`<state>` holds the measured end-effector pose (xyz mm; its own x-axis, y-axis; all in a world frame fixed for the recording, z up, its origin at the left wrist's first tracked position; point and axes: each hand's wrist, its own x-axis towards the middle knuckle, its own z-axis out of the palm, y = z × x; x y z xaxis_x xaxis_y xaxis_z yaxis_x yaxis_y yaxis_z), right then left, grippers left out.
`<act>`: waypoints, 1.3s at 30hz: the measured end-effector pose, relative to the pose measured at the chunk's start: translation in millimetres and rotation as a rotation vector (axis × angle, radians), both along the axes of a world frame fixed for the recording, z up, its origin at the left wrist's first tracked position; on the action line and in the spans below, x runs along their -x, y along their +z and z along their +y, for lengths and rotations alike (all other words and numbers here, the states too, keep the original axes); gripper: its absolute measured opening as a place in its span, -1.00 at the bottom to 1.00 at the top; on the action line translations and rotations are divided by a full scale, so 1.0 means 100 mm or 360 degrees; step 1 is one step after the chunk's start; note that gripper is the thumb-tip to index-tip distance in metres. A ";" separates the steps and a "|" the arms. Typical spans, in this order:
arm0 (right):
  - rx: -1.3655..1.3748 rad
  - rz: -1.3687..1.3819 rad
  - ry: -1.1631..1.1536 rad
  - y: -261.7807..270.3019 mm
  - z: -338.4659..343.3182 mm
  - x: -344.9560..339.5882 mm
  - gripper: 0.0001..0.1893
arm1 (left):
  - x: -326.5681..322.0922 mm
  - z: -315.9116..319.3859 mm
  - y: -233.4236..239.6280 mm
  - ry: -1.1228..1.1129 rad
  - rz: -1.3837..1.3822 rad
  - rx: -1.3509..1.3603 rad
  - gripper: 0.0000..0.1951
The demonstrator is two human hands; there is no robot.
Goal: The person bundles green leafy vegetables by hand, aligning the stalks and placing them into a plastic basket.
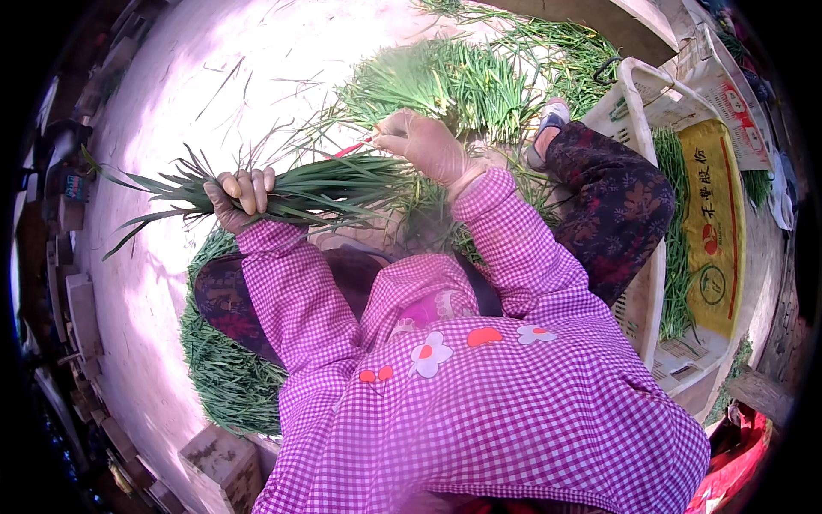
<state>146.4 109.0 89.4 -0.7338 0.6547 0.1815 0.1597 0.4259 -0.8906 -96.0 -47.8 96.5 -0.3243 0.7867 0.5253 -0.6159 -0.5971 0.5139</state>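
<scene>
My left hand point(244, 196), in a pale thin glove, is closed around a bundle of long green leafy stalks point(340, 186), which look like garlic chives. The loose leaf tips fan out to the left of it. My right hand point(420, 144), gloved too, is raised at the bundle's other end, its thumb and fingertips pinched on a thin red strip point(351, 149) that lies by the stalks. A large pile of the same greens point(449, 80) with paler stem ends is spread on the ground just beyond my right hand.
A white plastic crate point(642, 122) with greens and a yellow printed sack point(716, 225) stands at the right. More greens point(231, 379) lie beside my knee at the lower left, near a pale block point(221, 459). Cut leaves are scattered over the concrete floor point(148, 244).
</scene>
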 end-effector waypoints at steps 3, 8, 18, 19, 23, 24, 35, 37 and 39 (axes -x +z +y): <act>0.0664 0.0417 0.0224 0.26 0.02 -0.07 -0.82 | 0.00 -0.05 -0.03 0.0071 -0.0007 0.0048 -0.51; 0.1535 0.0721 0.0849 0.23 0.29 -0.49 -0.67 | 0.08 -0.12 -0.05 0.0253 -0.0104 0.0139 -0.49; -0.0663 -0.0649 0.0272 -0.02 0.23 -0.27 -0.66 | -0.02 -0.10 -0.07 0.0949 -0.0605 0.0878 -0.54; -0.0673 -0.0507 0.0238 0.06 0.14 -0.18 -0.64 | -0.07 -0.08 -0.04 0.0998 -0.0663 0.0931 -0.55; -0.1071 0.0092 0.0225 0.02 -0.21 0.11 -0.61 | -0.16 -0.02 -0.05 0.1113 -0.0847 0.1100 -0.59; -0.1174 0.0019 0.0204 0.11 -0.35 0.15 -0.62 | -0.17 -0.04 -0.06 0.1089 -0.0884 0.1127 -0.59; -0.1715 -0.0867 -0.0036 -0.05 -0.12 0.01 -0.76 | -0.24 0.02 0.02 0.1398 -0.1116 0.1100 -0.66; -0.1589 -0.1198 -0.0106 -0.21 0.10 -0.11 -0.72 | -0.19 0.01 -0.01 0.1406 -0.1126 0.1020 -0.71; -0.1362 -0.1222 -0.0129 -0.38 0.25 -0.23 -0.69 | -0.21 0.04 0.01 0.1444 -0.1139 0.1010 -0.71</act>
